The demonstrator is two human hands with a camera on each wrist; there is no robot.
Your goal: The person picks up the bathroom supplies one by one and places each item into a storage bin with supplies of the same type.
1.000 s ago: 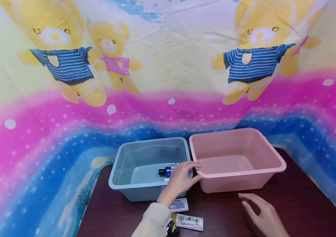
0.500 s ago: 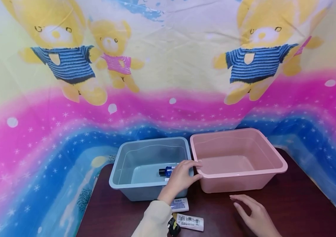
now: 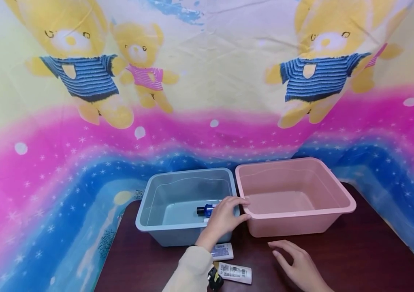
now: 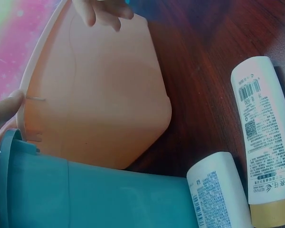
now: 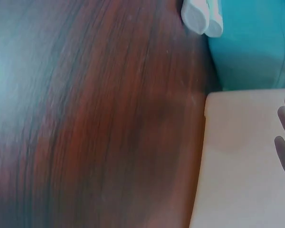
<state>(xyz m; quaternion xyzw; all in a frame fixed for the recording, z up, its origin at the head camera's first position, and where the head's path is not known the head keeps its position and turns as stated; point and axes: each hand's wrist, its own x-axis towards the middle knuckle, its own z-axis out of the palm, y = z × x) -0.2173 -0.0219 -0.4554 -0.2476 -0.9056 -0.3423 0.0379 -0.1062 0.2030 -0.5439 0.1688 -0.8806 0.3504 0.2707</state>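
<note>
My left hand [image 3: 225,215] reaches over the front right corner of the blue-grey plastic basin [image 3: 178,228] and grips the rim of the pink basin [image 3: 287,215] at its near left corner. Its fingertips lie over the rim, and the thumb [image 4: 8,108] is at the outer side. My right hand [image 3: 298,263] hovers in front of the pink basin, fingers loosely bent and holding nothing. Inside the blue-grey basin lies a blue bottle [image 3: 208,209] with a black cap, partly hidden behind the left hand.
Two white squeeze tubes lie on the dark wood table [image 3: 371,259]: a gold-capped tube [image 4: 263,137] and a shorter tube [image 4: 217,192] beside the blue-grey basin. A black device [image 3: 214,280] sits at the left sleeve. A bear-printed cloth [image 3: 207,81] hangs behind.
My right hand has moved left along the front of the pink basin. The left hand has stayed at the pink rim, and the view has shifted slightly.
</note>
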